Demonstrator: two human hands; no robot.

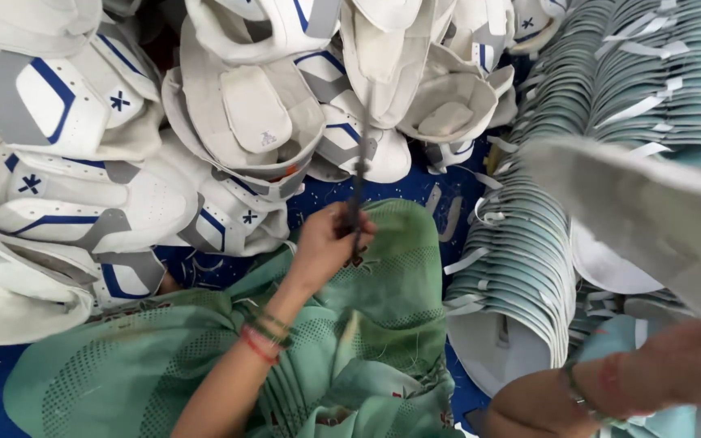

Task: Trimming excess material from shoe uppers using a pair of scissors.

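Blurred right hand (691,365) lifts a white piece (634,203), grip unclear; left hand (326,243) pinches a dark tool (357,203); stacked insoles (521,268) and white uppers (245,122) await handling

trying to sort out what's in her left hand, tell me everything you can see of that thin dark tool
The thin dark tool is a slim, dark rod, possibly metal, though blur hides its tip and any detail. It stands nearly upright, pinched near its lower end by the left hand. Its upper end reaches up to the pile of white shoe uppers with blue trim; whether it touches them cannot be told. Below it lies green cloth over the lap.
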